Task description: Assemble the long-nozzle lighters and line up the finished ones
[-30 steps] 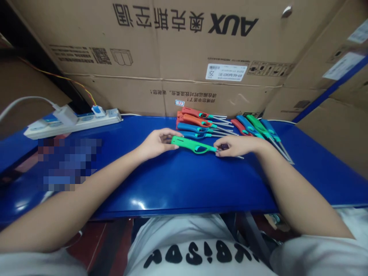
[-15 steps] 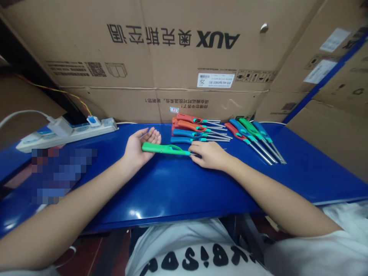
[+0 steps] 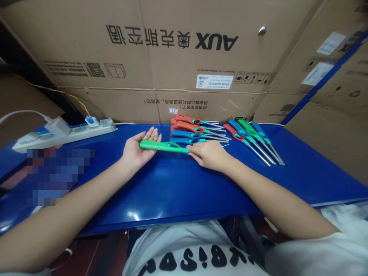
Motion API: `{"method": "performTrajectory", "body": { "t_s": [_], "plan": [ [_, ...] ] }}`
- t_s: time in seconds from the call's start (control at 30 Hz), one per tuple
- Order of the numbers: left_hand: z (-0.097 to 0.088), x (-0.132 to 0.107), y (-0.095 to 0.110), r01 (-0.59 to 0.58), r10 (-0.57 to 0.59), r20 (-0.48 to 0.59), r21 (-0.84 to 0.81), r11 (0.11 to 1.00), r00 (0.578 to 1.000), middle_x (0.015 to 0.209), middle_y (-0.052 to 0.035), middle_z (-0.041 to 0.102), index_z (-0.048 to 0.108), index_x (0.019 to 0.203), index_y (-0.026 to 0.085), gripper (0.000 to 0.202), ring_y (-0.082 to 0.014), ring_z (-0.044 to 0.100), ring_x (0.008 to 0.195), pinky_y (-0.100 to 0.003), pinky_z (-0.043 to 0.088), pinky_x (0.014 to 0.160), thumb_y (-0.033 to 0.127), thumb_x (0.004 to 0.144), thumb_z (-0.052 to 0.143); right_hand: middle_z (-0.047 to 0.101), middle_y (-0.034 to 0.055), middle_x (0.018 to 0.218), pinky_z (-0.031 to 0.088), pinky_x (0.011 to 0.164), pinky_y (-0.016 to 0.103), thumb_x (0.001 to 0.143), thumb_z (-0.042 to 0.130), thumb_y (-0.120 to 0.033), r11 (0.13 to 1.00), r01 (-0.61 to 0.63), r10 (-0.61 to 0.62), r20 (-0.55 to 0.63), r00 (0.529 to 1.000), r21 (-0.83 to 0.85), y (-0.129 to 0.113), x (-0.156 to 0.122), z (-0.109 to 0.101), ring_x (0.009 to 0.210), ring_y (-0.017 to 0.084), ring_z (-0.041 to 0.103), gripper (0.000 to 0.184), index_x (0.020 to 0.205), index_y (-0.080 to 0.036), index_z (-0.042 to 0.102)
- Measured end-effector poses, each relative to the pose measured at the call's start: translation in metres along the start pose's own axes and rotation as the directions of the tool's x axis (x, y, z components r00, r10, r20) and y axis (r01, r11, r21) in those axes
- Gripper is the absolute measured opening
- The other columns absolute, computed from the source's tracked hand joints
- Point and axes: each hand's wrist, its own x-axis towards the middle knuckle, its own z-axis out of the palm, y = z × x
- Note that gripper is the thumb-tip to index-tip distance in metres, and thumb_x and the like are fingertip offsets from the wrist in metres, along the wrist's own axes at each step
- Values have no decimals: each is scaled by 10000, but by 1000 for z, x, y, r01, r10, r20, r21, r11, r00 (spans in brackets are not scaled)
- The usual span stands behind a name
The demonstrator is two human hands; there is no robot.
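A green long-nosed gas lighter (image 3: 156, 146) lies crosswise before me, its metal nozzle toward the right. Its handle end rests on the upturned palm of my left hand (image 3: 136, 151), whose fingers are stretched out and not wrapped round it. With fingers pinched at the base of the nozzle, my right hand (image 3: 211, 154) grips the lighter and covers most of the tube. A thin metal tip (image 3: 226, 145) shows beyond that hand. Just behind lie several lighters, among them a red one (image 3: 186, 119), an orange one (image 3: 184, 125) and a blue one (image 3: 184, 133).
Another group of lighters, with a green one (image 3: 247, 126), lies to the right on the blue tabletop (image 3: 172, 191). A white power strip (image 3: 80, 132) with a plugged-in charger (image 3: 59, 126) is at the left. A large cardboard box wall (image 3: 166, 73) stands behind.
The right hand has shifted slightly left along the green lighter toward its neck, and the lighter sits a little higher. The left hand stays almost in place.
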Motion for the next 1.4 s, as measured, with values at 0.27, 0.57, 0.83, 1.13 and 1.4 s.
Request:
{"method": "performTrajectory", "body": {
  "t_s": [0.27, 0.57, 0.83, 1.13, 1.4],
  "plan": [
    [-1, -1, 4, -26, 26, -1, 42, 999, 1000, 836, -124, 743, 625, 1145, 66, 332, -180, 767, 755, -278, 647, 704, 148, 1020, 329, 797, 117, 1096, 534, 838, 302, 1045, 477, -364, 954, 60, 100, -502, 859, 293, 5, 3, 14, 940, 222, 751, 361, 1092, -152, 766],
    [-8, 17, 15, -265, 181, 194, 682, 682, 964, 364, 74, 247, 523, 566, 161, 428, -57, 185, 282, -164, 125, 285, 201, 986, 451, 747, 105, 859, 366, 616, 294, 991, 470, -359, 844, -477, 536, -339, 773, 246, 70, -7, -28, 673, 229, 643, 302, 1140, -167, 649],
    [-18, 33, 10, -410, 316, 283, 775, 481, 906, 394, 49, 325, 590, 549, 135, 411, -55, 237, 343, -170, 168, 361, 249, 937, 520, 723, 199, 907, 423, 742, 371, 867, 624, -218, 612, -789, 776, 147, 613, 62, 162, -69, -74, 852, 295, 654, 128, 743, -187, 619],
    [-29, 47, 13, -622, 337, 612, 777, -92, 715, 874, -80, 739, 729, 817, 172, 302, -210, 662, 847, -324, 519, 828, 356, 882, 499, 651, 115, 741, 462, 600, 384, 826, 622, -197, 411, -909, 810, 431, 398, 66, 189, -97, -62, 632, 226, 567, 180, 654, -209, 572],
    [-38, 36, -5, -688, -131, 821, 366, -627, 556, 1539, -121, 539, 582, 1445, 258, 519, -364, 453, 1399, -613, 304, 1170, 488, 998, 454, 624, 85, 637, 433, 577, 364, 723, 733, -128, 503, -860, 804, 321, 501, 85, 192, -99, -51, 575, 201, 557, 240, 612, -224, 543]
  ]
}}
